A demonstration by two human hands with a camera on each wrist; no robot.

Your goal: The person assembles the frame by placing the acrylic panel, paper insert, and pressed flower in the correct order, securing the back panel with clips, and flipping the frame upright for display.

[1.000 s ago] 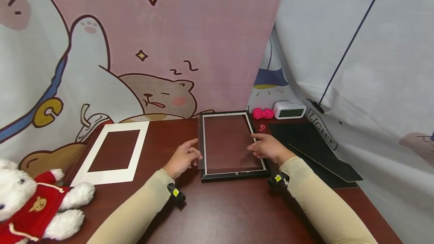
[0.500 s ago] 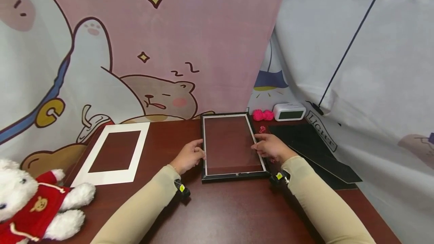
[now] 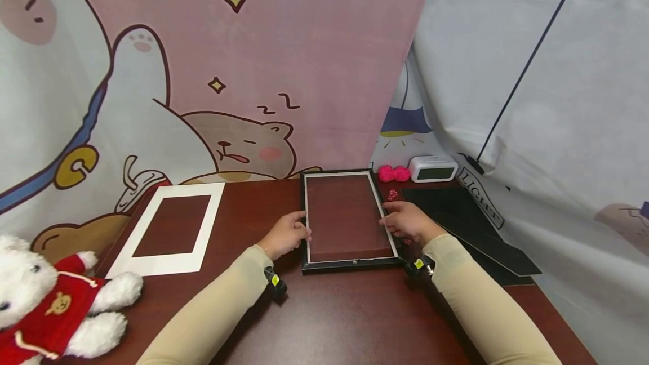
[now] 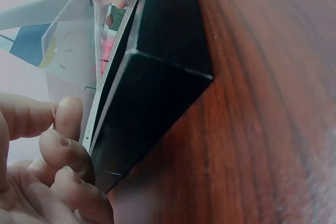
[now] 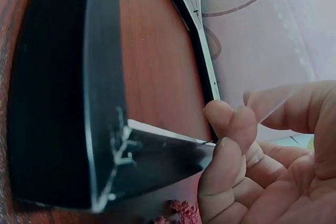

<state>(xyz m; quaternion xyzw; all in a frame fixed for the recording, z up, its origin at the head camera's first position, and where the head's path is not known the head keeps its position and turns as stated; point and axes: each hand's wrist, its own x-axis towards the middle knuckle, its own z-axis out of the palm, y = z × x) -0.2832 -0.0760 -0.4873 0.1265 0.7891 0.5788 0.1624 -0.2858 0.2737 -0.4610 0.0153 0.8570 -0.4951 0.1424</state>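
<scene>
A black picture frame point(image 3: 350, 264) with a pale inner lip lies on the table, its opening facing up. Over it is a clear sheet point(image 3: 347, 213), whose see-through corner point(image 4: 71, 35) shows above the frame in the left wrist view. My left hand point(image 3: 285, 235) pinches the sheet's left edge between thumb and index finger, the other fingers curled beside the frame. At the opposite edge my right hand point(image 3: 409, 222) pinches the sheet likewise, its lower fingers near the frame's side. Whether the sheet touches the frame cannot be told.
A white mat board point(image 3: 169, 266) with a cut-out window lies at left, near a plush toy point(image 3: 61, 297) in red. Black boards point(image 3: 487, 246) lie at right. Behind them stand a white digital clock point(image 3: 433, 168) and pink yarn point(image 3: 393, 173). A patterned cloth point(image 3: 324, 61) hangs behind.
The clear sheet, earlier jutting out past the frame's left side, has shifted right and now lines up over the frame. Both hands moved right with it, the left one more clearly.
</scene>
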